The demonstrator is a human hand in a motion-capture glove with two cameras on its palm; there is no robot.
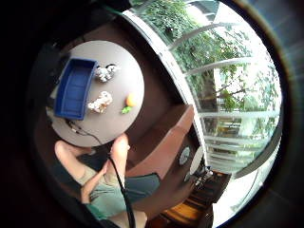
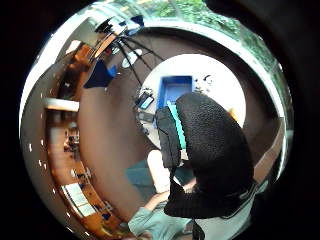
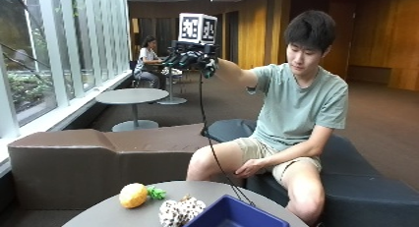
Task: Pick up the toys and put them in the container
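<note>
Tall windows (image 3: pixel 59 50) line one side – greenery outside – with a brown bench (image 3: pixel 98 158), a small round table (image 3: pixel 132 96) behind, wood-panelled walls (image 3: pixel 386 35) beyond.

A blue container (image 3: pixel 225 214), a yellow toy with green leaves (image 3: pixel 134 194), a white, dark-spotted plush (image 3: pixel 179 210), a grey table (image 3: pixel 111 214).

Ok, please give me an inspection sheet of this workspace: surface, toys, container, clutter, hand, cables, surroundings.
Surface: round table, grey-brown.
Toys: pineapple toy, spotted plush and a second plush, all on the table, outside the bin.
Container: blue bin, nothing seen inside.
Clutter: small dark devices at the table edge.
Hand: gloved right hand raised high over the table, holding nothing.
Cables: black cable hangs from the hand down to the table.
Surroundings: brown sofa, windows, another table behind.
</note>
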